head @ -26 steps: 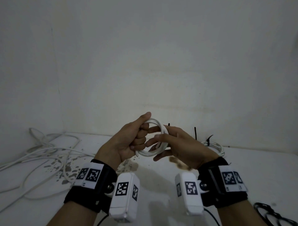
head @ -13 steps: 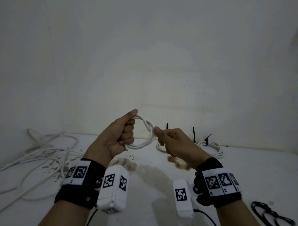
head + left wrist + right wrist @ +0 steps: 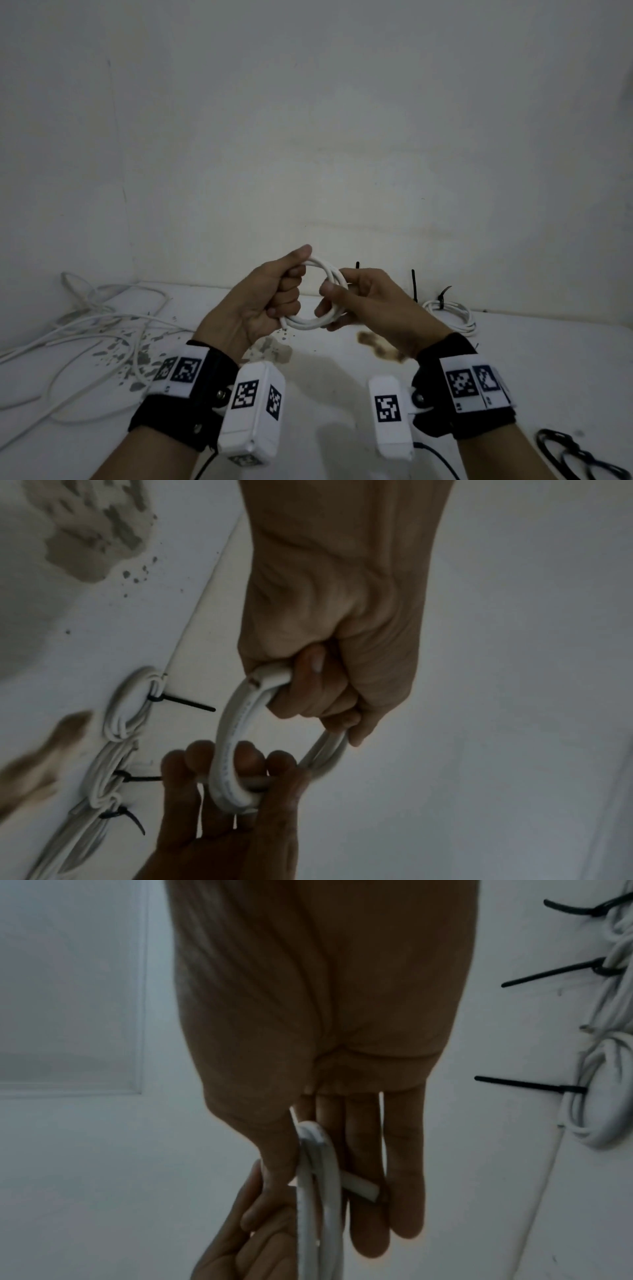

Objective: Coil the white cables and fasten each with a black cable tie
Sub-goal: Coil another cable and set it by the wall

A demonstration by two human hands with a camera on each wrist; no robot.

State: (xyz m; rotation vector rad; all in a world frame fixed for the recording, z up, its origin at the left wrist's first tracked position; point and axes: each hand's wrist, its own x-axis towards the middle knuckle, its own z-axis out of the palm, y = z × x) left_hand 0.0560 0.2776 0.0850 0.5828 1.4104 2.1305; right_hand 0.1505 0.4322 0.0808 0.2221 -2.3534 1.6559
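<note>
We found the white cable wound into a round coil of several smooth, glossy turns, held in the air above the white tabletop, between the two hands. The left hand gripped the coil's left arc in a closed fist, thumb laid along the top. The right hand held the opposite arc: the thumb pressed the strands against nearly straight fingers, and a cut cable end lay across them. Faint print ran along the jacket in the left wrist view.

Behind the hands, against the wall, lay finished white coils, each cinched by a black cable tie with its thin, stiff tail standing out; the left wrist view showed three in a row. Loose white cables sprawled at the left of the tabletop over grey chipped patches. A brown stain marked the surface below the right hand. A black looped cord lay at the near right.
</note>
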